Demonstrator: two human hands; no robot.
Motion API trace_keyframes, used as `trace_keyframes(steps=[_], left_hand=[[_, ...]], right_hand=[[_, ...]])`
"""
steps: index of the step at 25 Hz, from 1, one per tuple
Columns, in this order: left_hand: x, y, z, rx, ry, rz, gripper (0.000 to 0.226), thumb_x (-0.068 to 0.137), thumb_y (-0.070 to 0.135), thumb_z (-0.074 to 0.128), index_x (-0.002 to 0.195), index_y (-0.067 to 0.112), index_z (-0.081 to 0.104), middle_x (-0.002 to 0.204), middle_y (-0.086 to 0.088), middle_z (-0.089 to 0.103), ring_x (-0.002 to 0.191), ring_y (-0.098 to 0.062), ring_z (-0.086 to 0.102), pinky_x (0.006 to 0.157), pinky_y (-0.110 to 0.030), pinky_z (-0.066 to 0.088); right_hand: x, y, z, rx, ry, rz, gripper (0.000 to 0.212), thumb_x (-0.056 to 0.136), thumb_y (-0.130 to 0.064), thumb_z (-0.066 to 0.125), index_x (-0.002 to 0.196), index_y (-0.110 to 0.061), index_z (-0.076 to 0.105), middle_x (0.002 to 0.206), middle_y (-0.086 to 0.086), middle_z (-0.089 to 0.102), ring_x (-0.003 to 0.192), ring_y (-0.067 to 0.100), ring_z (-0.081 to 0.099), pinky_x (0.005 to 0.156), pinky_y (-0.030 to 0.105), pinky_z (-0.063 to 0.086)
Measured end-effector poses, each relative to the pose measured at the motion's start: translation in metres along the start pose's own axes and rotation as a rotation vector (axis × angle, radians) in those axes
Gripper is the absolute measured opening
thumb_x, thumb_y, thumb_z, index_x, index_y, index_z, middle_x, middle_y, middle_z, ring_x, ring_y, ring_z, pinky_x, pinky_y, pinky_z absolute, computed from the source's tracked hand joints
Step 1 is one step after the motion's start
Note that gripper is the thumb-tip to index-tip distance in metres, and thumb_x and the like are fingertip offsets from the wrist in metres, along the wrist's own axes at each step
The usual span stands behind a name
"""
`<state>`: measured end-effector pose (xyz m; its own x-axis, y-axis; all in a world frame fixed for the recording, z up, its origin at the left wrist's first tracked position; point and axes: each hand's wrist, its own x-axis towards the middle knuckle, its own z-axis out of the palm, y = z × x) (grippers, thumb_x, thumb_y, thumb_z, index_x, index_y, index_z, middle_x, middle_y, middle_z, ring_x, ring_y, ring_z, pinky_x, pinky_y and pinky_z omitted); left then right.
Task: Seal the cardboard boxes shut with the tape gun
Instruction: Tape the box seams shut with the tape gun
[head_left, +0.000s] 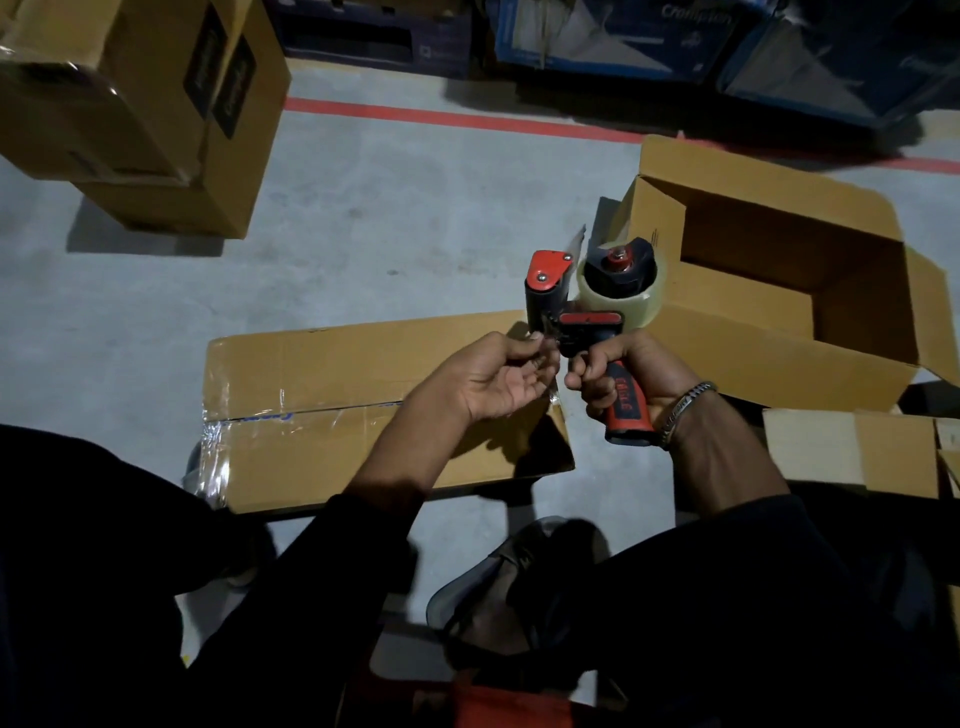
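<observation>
My right hand (621, 376) grips the red and black handle of the tape gun (582, 296), held upright above the floor with its clear tape roll (623, 299) on the right side. My left hand (498, 376), palm up, pinches the loose tape end at the gun's front roller. Below both hands lies a closed flat cardboard box (322, 415) with clear tape along its centre seam and over its left end. An open cardboard box (779, 291) lies behind the gun, flaps spread.
Stacked sealed boxes (145, 104) stand at the back left. Blue printed cartons (623, 36) line the far edge behind a red floor line (467, 119). Another brown box (857, 452) sits at the right. My sandalled foot (498, 577) rests on the grey concrete floor.
</observation>
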<state>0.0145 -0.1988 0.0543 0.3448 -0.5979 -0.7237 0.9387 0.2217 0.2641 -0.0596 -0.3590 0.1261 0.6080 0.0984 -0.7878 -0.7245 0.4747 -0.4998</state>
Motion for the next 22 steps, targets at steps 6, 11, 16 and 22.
trace_keyframes(steps=[6, 11, 16, 22], left_hand=[[0.002, -0.010, -0.021, -0.070, -0.063, -0.082, 0.008, 0.086, -0.001, 0.062, 0.093, -0.002, 0.061, 0.083, -0.011, 0.062, 0.069, -0.013, 0.060, 0.065, -0.023, 0.059], [0.013, 0.003, -0.042, -0.017, -0.128, -0.111, 0.012, 0.089, -0.005, 0.061, 0.100, -0.002, 0.060, 0.088, -0.013, 0.059, 0.073, -0.013, 0.054, 0.073, -0.033, 0.064], [0.028, 0.065, -0.032, 0.462, -0.158, -0.309, 0.014, 0.096, 0.003, 0.048, 0.103, 0.003, 0.061, 0.082, -0.009, 0.060, 0.063, -0.010, 0.048, 0.061, -0.024, 0.060], [0.052, 0.106, 0.004, 0.862, -0.130, -0.425, 0.016, 0.106, 0.007, 0.046, 0.104, 0.006, 0.062, 0.079, -0.005, 0.067, 0.060, -0.008, 0.064, 0.068, -0.024, 0.062]], right_hand=[[0.007, 0.009, 0.002, -0.232, 0.055, 0.059, 0.021, 0.078, 0.009, 0.040, 0.068, -0.001, 0.056, 0.069, 0.018, 0.067, 0.036, 0.010, 0.041, 0.038, 0.017, 0.038], [0.007, 0.005, -0.005, -0.286, 0.050, 0.064, 0.024, 0.079, 0.008, 0.040, 0.064, -0.001, 0.056, 0.071, 0.020, 0.068, 0.034, 0.011, 0.041, 0.038, 0.017, 0.038], [0.005, -0.004, -0.017, -0.435, 0.043, 0.058, 0.023, 0.079, 0.012, 0.040, 0.066, 0.001, 0.056, 0.077, 0.027, 0.069, 0.032, 0.013, 0.039, 0.037, 0.018, 0.037], [0.008, -0.018, -0.025, -0.483, 0.111, -0.083, 0.020, 0.076, 0.018, 0.044, 0.071, 0.005, 0.058, 0.083, 0.038, 0.069, 0.035, 0.018, 0.039, 0.040, 0.022, 0.037]])
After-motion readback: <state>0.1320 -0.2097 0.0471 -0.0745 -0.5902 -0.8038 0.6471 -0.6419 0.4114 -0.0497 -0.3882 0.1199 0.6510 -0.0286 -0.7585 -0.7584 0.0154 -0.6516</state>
